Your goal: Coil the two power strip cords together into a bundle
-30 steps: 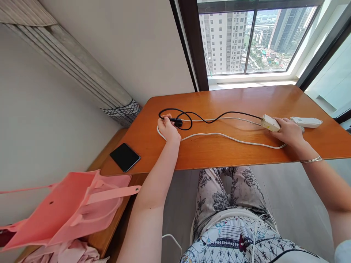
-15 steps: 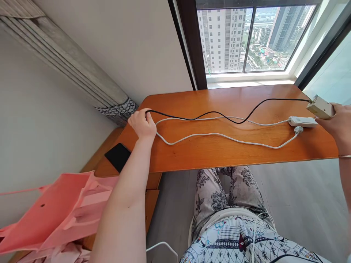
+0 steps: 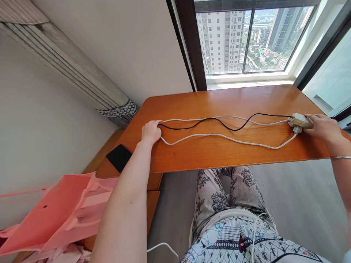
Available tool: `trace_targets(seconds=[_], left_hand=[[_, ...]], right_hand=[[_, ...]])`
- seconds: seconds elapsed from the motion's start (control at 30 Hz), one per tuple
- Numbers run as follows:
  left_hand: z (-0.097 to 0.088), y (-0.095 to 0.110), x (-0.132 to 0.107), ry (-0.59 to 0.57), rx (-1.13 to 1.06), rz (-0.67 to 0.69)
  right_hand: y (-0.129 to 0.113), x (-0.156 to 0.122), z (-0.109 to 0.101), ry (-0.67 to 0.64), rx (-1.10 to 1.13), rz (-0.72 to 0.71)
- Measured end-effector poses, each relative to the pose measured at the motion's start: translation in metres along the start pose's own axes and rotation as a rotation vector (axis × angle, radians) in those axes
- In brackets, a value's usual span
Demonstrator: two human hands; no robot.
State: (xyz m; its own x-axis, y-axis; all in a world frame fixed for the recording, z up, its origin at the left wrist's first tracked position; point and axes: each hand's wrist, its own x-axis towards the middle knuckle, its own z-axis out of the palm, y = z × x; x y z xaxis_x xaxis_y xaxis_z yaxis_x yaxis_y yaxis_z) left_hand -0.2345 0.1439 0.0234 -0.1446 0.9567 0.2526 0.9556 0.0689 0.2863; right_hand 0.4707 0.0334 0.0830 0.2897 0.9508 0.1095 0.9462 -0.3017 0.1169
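The black cable (image 3: 219, 122) is laid out straight across the table (image 3: 219, 100). Its left end is pinched in the closed left hand (image 3: 151, 131); the right hand (image 3: 323, 128) is closed around the adapter (image 3: 298, 119), which probably still rests on the white power strip hidden beneath

The long wooden table (image 3: 219, 153) spans the frame centre. On it, the thin black cable (image 3: 219, 123) and the looped white cord (image 3: 219, 136) run from centre left to far right. The flat black phone (image 3: 118, 157) lies lower left, on a lower ledge; the pink fabric bag (image 3: 55, 215) sits below it.
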Motion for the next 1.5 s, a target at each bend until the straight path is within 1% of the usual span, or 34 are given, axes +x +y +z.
trace_targets(seconds=[0.07,0.13,0.17,0.2,0.23,0.3,0.37,0.43,0.47,0.5,0.57,0.67,0.77,0.83,0.87,1.03,1.17,1.23,1.3,1.4,1.5], left_hand=[[0.001,0.004,0.002,0.142,-0.154,0.003],[0.001,0.014,0.002,0.282,-0.274,0.028],[0.0,0.023,0.001,0.319,-0.309,0.064],[-0.001,0.033,-0.002,0.32,-0.329,0.123],[-0.002,0.045,-0.005,0.28,-0.335,0.202],[-0.003,0.072,-0.013,0.119,-0.289,0.385],[0.0,0.1,-0.022,-0.101,-0.199,0.561],[0.008,0.123,-0.03,-0.283,-0.089,0.675],[0.013,0.132,-0.032,-0.341,-0.047,0.695],[0.018,0.139,-0.033,-0.376,-0.02,0.695],[0.028,0.148,-0.032,-0.399,-0.004,0.66],[0.036,0.152,-0.024,-0.4,-0.004,0.575],[0.036,0.152,-0.016,-0.433,0.038,0.489],[0.034,0.152,-0.014,-0.443,0.072,0.464],[0.033,0.152,-0.013,-0.432,0.088,0.465],[0.032,0.155,-0.016,-0.304,0.15,0.507],[0.029,0.165,-0.024,-0.292,0.218,0.484],[0.025,0.17,-0.029,-0.29,0.243,0.431],[0.018,0.173,-0.032,-0.26,0.238,0.373],[0.006,0.175,-0.032,-0.171,0.172,0.313],[-0.004,0.178,-0.029,-0.089,0.054,0.293]], right_hand=[[0.001,0.001,-0.002,-0.057,0.016,-0.028],[0.001,0.001,-0.004,-0.104,0.04,-0.034],[0.0,0.002,-0.006,-0.104,0.054,-0.039],[-0.003,0.002,-0.008,-0.088,0.07,-0.053],[-0.008,0.001,-0.01,-0.055,0.091,-0.078],[-0.026,-0.002,-0.014,0.042,0.151,-0.168],[-0.054,-0.006,-0.016,0.126,0.226,-0.291],[-0.09,-0.01,-0.017,0.175,0.27,-0.449],[-0.11,-0.013,-0.015,0.199,0.286,-0.527],[-0.129,-0.014,-0.013,0.207,0.294,-0.605],[-0.167,-0.016,-0.008,0.187,0.278,-0.715],[-0.213,-0.013,-0.001,0.066,0.208,-0.796],[-0.24,-0.006,-0.001,-0.099,0.158,-0.803],[-0.249,-0.003,-0.004,-0.173,0.137,-0.767],[-0.252,-0.004,-0.006,-0.188,0.129,-0.75],[-0.26,-0.016,-0.01,-0.181,0.074,-0.718],[-0.263,-0.025,-0.009,-0.184,0.06,-0.671],[-0.262,-0.027,-0.009,-0.182,0.074,-0.666],[-0.258,-0.027,-0.011,-0.182,0.095,-0.676],[-0.249,-0.025,-0.013,-0.2,0.092,-0.67],[-0.243,-0.023,-0.015,-0.208,0.118,-0.639]])
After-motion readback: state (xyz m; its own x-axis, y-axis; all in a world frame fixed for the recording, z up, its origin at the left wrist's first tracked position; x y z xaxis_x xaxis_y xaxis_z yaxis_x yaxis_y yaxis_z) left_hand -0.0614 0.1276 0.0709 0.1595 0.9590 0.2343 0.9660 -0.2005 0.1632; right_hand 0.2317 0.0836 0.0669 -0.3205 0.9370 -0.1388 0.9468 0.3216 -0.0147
